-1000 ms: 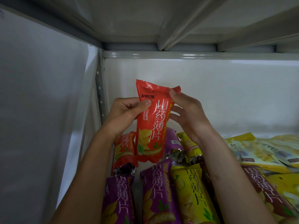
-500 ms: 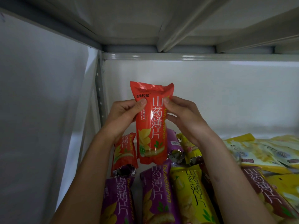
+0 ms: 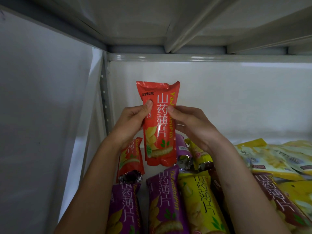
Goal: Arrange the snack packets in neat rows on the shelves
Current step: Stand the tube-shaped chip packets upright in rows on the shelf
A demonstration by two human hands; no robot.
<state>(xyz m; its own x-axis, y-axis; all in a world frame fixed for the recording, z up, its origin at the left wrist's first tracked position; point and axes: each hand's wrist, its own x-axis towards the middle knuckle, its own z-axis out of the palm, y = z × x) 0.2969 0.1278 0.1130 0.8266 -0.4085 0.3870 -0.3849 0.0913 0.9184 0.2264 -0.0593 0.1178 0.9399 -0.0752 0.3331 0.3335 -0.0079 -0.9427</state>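
Observation:
I hold a red snack packet (image 3: pixel 159 125) upright above the white shelf (image 3: pixel 143 152), near its back left corner. My left hand (image 3: pixel 133 122) grips its left side and my right hand (image 3: pixel 190 125) its right side, thumbs on the front. Below it lie a second red packet (image 3: pixel 130 157), two purple packets (image 3: pixel 125 208) (image 3: pixel 166 201) and a yellow packet (image 3: pixel 200 203) in rows. Another purple packet (image 3: pixel 183 149) and a yellow one (image 3: pixel 197 154) lie behind, partly hidden by the held packet and my right arm.
A loose pile of yellow and pale packets (image 3: pixel 278 159) and a brown-red packet (image 3: pixel 276 203) fills the right of the shelf. The shelf above (image 3: pixel 185 22) hangs close overhead. A perforated upright (image 3: pixel 104 98) and the grey side wall (image 3: pixel 42 115) bound the left.
The red packet has been straightened from a tilt to upright and lowered a little. My right hand slid from its top corner down to its middle.

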